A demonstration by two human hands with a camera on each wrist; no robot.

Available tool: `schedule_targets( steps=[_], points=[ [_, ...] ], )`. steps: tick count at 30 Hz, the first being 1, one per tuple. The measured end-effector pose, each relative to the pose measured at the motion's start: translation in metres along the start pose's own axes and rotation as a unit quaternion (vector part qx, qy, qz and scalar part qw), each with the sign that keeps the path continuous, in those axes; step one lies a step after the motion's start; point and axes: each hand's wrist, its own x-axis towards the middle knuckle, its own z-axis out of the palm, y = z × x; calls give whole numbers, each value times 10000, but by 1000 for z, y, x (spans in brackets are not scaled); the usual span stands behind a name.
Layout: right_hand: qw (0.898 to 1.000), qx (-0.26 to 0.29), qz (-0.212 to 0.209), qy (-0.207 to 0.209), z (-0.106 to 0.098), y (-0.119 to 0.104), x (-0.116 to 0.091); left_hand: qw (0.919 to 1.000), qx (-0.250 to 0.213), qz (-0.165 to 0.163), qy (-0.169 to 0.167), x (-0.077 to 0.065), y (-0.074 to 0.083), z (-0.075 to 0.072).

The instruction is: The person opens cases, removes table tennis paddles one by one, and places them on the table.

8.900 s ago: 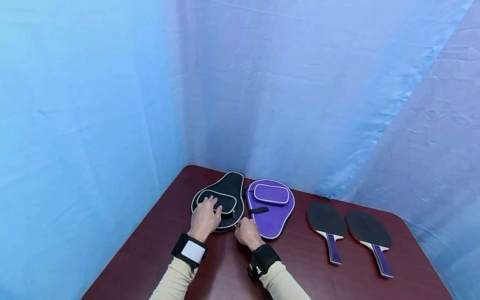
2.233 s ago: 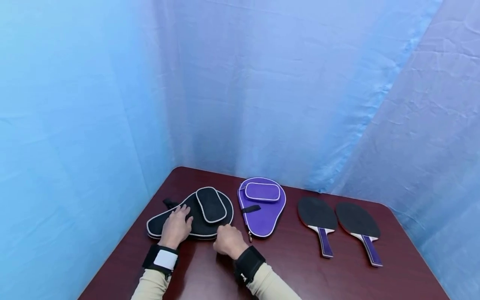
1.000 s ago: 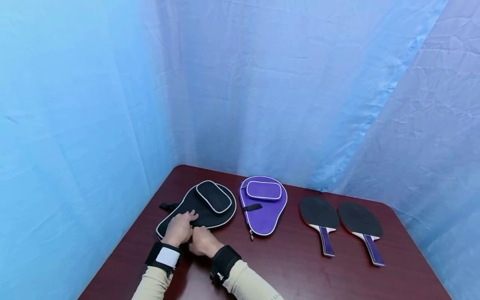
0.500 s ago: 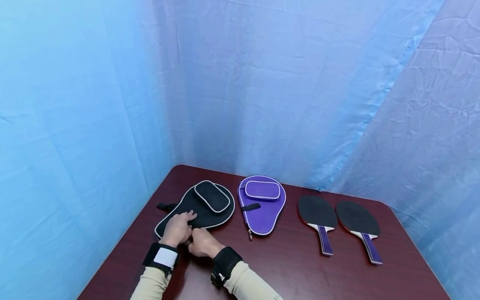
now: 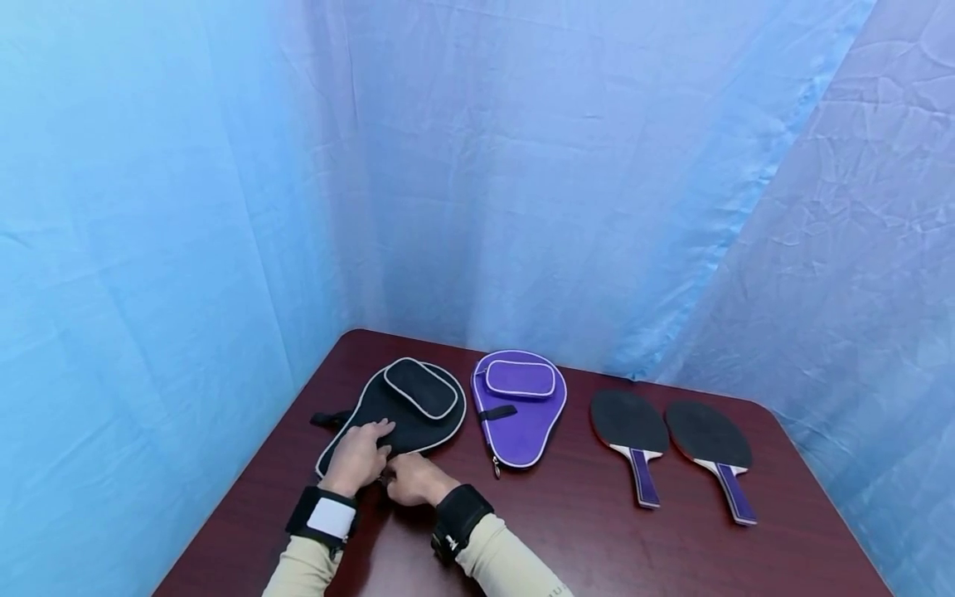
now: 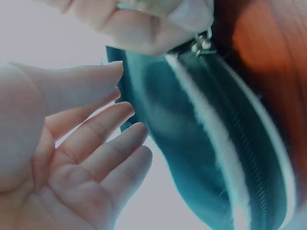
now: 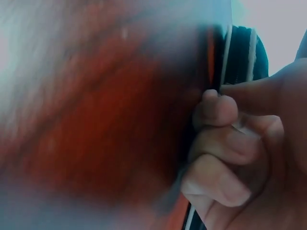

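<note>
A black table tennis bat case [image 5: 418, 423] with white piping lies at the left of the table, its narrow end towards the lower left. My left hand [image 5: 360, 454] rests on that narrow part with fingers extended; in the left wrist view the fingers [image 6: 110, 158] are spread beside the case. At the case's near edge my right hand [image 5: 414, 479] pinches the zipper pull. The zipper slider [image 6: 204, 45] shows right at its fingertips, with the zipper teeth [image 6: 244, 158] running away along the edge. In the right wrist view the fingers [image 7: 216, 177] are curled.
A purple bat case [image 5: 515, 431] with a dangling zipper pull lies to the right. Beyond it are two table tennis bats, one [image 5: 630, 419] nearer and another [image 5: 709, 435] at the far right. Blue curtains [image 5: 522, 182] hang behind the dark red table [image 5: 582, 531].
The black case has turned from narrow end away to narrow end lower left. My right hand moved left along its near edge, then slightly right in the last half second. The left hand stays on it.
</note>
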Motion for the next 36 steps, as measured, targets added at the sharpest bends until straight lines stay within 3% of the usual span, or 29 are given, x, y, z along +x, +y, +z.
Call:
schedule_targets(
  steps=[4, 8, 11, 15, 21, 28, 33, 36],
  points=[
    [9998, -7, 152, -127, -7, 7, -6, 9999, 8, 140, 69, 0, 9, 0],
    [9972, 304, 687, -59, -14, 16, -16, 9995, -19, 304, 43, 1, 17, 3],
    [9901, 523, 1302, 101, -21, 25, -26, 9993, -52, 367, -38, 2, 23, 9],
    [9761, 427, 2100, 376, -31, 36, -33, 9989, -27, 472, -71, 6, 28, 20],
    [9587, 456, 2674, 853, -40, 47, -41, 9977, 28, 654, -186, 10, 40, 37],
    [9528, 911, 2753, 898, -36, 53, -49, 9968, 201, 757, -157, 8, 46, 47],
    [9655, 555, 2437, 727, -36, 55, -59, 9966, 273, 771, -92, 8, 50, 50],
    [9794, -179, 1947, 505, -34, 54, -69, 9961, 357, 806, -35, 8, 51, 52]
  ],
)
